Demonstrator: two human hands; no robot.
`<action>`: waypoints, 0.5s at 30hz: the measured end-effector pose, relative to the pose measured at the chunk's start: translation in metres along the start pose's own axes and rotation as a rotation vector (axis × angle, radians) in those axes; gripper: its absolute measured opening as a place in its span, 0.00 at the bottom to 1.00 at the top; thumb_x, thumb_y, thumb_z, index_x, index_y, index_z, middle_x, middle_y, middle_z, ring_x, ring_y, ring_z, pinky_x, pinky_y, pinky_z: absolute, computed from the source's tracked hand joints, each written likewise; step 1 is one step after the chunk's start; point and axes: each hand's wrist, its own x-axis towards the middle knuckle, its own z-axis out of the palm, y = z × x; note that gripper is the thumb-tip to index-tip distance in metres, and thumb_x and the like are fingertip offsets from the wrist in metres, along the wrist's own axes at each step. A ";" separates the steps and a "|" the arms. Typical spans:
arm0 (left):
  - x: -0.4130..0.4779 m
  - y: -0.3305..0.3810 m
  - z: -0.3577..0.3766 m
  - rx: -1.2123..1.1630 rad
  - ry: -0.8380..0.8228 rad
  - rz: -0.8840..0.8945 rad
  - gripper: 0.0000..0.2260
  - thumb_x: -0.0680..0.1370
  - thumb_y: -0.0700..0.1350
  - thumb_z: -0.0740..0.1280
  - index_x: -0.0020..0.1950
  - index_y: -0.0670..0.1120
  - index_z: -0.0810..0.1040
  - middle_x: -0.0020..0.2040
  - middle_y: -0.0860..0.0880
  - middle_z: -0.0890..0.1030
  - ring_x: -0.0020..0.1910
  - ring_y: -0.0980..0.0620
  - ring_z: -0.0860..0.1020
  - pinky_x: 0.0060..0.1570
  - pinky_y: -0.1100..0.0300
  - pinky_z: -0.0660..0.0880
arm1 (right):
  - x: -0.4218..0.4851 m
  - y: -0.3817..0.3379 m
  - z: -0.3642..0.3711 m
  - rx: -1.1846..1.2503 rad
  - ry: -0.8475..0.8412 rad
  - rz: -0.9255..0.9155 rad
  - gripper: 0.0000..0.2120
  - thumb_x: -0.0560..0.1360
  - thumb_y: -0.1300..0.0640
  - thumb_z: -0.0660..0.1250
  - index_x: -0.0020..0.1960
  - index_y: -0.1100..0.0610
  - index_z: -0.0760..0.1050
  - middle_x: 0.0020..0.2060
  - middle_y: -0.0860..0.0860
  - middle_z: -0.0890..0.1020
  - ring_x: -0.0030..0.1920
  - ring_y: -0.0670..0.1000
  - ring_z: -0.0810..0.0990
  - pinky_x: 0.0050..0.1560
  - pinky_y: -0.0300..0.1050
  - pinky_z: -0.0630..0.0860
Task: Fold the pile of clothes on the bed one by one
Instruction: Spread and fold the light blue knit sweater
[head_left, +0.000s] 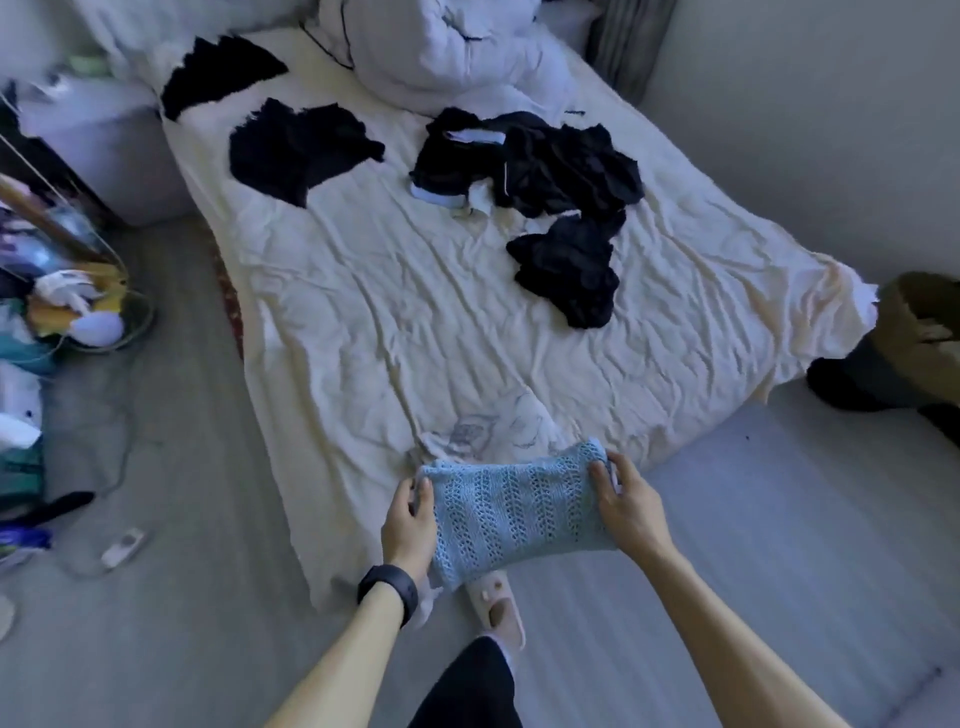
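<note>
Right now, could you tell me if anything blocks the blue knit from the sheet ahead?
Nothing visible does: left hand and right hand hold the blue knit; the black clothes lie farther up the sheet.

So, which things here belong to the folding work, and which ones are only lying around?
Belong to the job: blue knit garment, gripped at its ends by the left hand and right hand; black clothes pile on the bed; black garment spread left of it; black cloth at the far-left edge.
Only lying around: bunched duvet; slipper; olive bag beside the bed; clutter at left.
</note>
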 end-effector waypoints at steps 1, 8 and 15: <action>0.008 -0.002 0.005 -0.023 0.029 -0.023 0.14 0.84 0.57 0.56 0.58 0.50 0.75 0.51 0.48 0.80 0.51 0.44 0.78 0.46 0.56 0.69 | 0.019 -0.005 0.004 -0.029 -0.030 -0.011 0.20 0.84 0.44 0.58 0.72 0.52 0.70 0.66 0.58 0.79 0.65 0.60 0.77 0.53 0.47 0.69; 0.072 0.003 0.039 -0.118 0.196 -0.182 0.15 0.84 0.56 0.55 0.54 0.46 0.74 0.45 0.48 0.80 0.47 0.42 0.78 0.42 0.55 0.67 | 0.132 -0.031 0.034 -0.166 -0.164 -0.040 0.20 0.85 0.44 0.56 0.73 0.51 0.69 0.67 0.58 0.79 0.64 0.60 0.78 0.50 0.45 0.65; 0.134 -0.013 0.071 -0.100 0.304 -0.246 0.15 0.85 0.52 0.57 0.58 0.42 0.75 0.47 0.45 0.80 0.49 0.41 0.79 0.40 0.59 0.64 | 0.217 -0.023 0.075 -0.276 -0.260 -0.048 0.20 0.85 0.45 0.55 0.73 0.53 0.69 0.67 0.60 0.78 0.65 0.61 0.77 0.57 0.50 0.70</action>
